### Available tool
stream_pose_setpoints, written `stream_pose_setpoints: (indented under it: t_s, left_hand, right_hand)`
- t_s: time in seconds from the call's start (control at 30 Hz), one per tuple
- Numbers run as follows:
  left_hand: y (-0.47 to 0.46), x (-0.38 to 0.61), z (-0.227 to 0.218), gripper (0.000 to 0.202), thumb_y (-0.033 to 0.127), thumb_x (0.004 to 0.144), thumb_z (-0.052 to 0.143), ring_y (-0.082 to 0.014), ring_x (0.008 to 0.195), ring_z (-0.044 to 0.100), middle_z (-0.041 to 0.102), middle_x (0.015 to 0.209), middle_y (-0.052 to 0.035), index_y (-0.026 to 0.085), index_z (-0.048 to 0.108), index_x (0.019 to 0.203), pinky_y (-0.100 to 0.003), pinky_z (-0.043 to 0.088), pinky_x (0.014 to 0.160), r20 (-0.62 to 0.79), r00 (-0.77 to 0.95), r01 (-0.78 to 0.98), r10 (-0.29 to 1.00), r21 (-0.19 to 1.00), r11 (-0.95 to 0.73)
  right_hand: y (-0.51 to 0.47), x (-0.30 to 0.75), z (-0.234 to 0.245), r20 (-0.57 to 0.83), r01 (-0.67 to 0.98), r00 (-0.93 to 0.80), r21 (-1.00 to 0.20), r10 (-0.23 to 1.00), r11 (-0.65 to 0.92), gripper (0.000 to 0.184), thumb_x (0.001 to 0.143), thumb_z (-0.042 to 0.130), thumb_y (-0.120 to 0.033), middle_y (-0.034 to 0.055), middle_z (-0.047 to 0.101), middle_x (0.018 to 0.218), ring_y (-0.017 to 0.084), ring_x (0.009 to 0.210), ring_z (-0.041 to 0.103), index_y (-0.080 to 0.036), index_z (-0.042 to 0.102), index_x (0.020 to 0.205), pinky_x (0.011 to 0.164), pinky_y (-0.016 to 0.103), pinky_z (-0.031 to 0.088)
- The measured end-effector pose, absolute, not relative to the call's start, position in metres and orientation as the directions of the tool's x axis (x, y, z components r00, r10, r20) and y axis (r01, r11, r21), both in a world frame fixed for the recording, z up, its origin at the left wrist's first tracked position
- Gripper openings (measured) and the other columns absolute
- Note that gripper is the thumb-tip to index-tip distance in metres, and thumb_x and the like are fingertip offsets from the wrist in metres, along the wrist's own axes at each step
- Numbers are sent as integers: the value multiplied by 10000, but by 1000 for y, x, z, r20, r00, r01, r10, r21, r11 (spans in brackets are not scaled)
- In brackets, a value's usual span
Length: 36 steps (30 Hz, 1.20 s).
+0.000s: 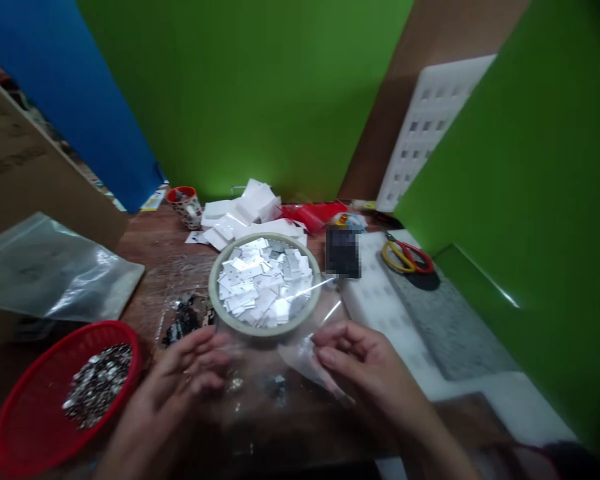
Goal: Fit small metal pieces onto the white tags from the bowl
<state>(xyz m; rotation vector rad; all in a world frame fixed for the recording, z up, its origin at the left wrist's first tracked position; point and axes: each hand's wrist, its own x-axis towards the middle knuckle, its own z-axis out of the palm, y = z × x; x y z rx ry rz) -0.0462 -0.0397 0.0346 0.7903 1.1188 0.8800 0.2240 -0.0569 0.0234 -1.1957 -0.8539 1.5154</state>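
Note:
My right hand (357, 357) pinches a clear plastic bag (305, 353) between thumb and fingers, in front of a round bowl (214, 293). The bowl is full of small flat silvery-white rectangular pieces (265, 283). To the left, my left hand (193, 373) has its fingers apart and slightly curled, blurred by motion, and I see nothing held in it. Beyond its fingertips lie small black pieces (183, 320) on clear plastic. A few tiny metal bits (280, 387) show on the table between my hands, too blurred to name.
At left stand a red basket (15, 413) of small shiny metal parts and a large clear bag (65, 273). Behind are a cup (187, 212), white papers (245, 213) and red plastic (313, 213). Scissors (405, 257) lie right, by a grey slab (455, 327) and white foam (380, 293). Green panels (250, 87) enclose the table.

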Motion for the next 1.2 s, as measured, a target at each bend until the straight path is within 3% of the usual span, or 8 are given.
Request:
stream_pose_setpoints:
  t_s: [0.13, 0.33, 0.43, 0.57, 0.63, 0.77, 0.97, 1.2]
  left_hand:
    - [-22, 3, 17, 566, 395, 767, 712, -182, 800, 601, 602, 1165, -142, 177, 522, 1254, -251, 487, 607, -435, 431, -185, 790, 815, 549]
    - [-34, 3, 17, 626, 385, 703, 777, -77, 583, 436, 533, 879, 5, 268, 513, 1258, -174, 347, 446, -503, 410, -165, 761, 780, 604]
    - [-45, -11, 14, 612, 417, 700, 772, -109, 663, 482, 552, 939, -19, 276, 532, 1245, -198, 390, 492, -523, 450, -169, 724, 746, 644]
    - [-50, -18, 8, 668, 438, 716, 747, -212, 935, 570, 576, 1224, -111, 250, 505, 1309, -283, 470, 727, -501, 477, -167, 722, 755, 634]
    - [-50, -16, 7, 672, 435, 742, 722, -207, 860, 603, 651, 1112, -126, 220, 483, 1333, -298, 470, 733, -471, 529, -151, 706, 767, 624]
    - [-50, -11, 6, 386, 375, 789, 696, -88, 457, 493, 638, 588, 3, 189, 593, 1110, -199, 383, 478, -473, 521, -78, 711, 803, 591]
    - [-48, -9, 7, 265, 377, 780, 711, -104, 476, 587, 702, 634, -25, 177, 588, 903, -171, 415, 455, -428, 295, 6, 854, 895, 446]
    - [-42, -15, 2, 272, 335, 811, 679, -115, 464, 592, 720, 666, -34, 217, 662, 1055, -197, 434, 461, -415, 377, 15, 828, 897, 442]
  right_hand:
    - [-68, 239, 21, -280, -333, 13, -907, 960, -260, 210, 761, 762, -280, 16, 681, 759, 87, 623, 598, -172, 676, 920, 564, 175, 477]
    - [-78, 250, 18, -232, -338, -48, -911, 971, -235, 183, 772, 746, -254, 18, 680, 757, 86, 609, 583, -173, 667, 916, 565, 187, 443]
    - [-79, 247, 18, -233, -323, -129, -909, 964, -263, 160, 746, 764, -248, 0, 670, 753, 86, 663, 595, -181, 676, 862, 593, 175, 437]
    - [-82, 241, 22, -232, -276, -163, -923, 959, -270, 156, 741, 765, -264, -9, 663, 757, 79, 666, 595, -177, 672, 833, 607, 178, 439]
    - [-85, 241, 25, -261, -253, -186, -919, 947, -303, 166, 755, 752, -285, -1, 674, 761, 84, 668, 605, -173, 658, 835, 612, 188, 443]
    - [-90, 242, 30, -302, -187, -276, -915, 913, -359, 251, 763, 741, -299, 30, 695, 830, 106, 736, 619, -169, 635, 950, 661, 217, 459]
    - [-87, 240, 24, -311, -234, -228, -902, 923, -362, 459, 765, 739, -345, 31, 679, 862, 96, 651, 584, -193, 557, 1157, 538, 190, 439]
    - [-79, 233, 18, -339, -247, -59, -907, 939, -342, 226, 719, 757, -254, 5, 668, 739, 91, 599, 558, -175, 702, 924, 537, 196, 410]
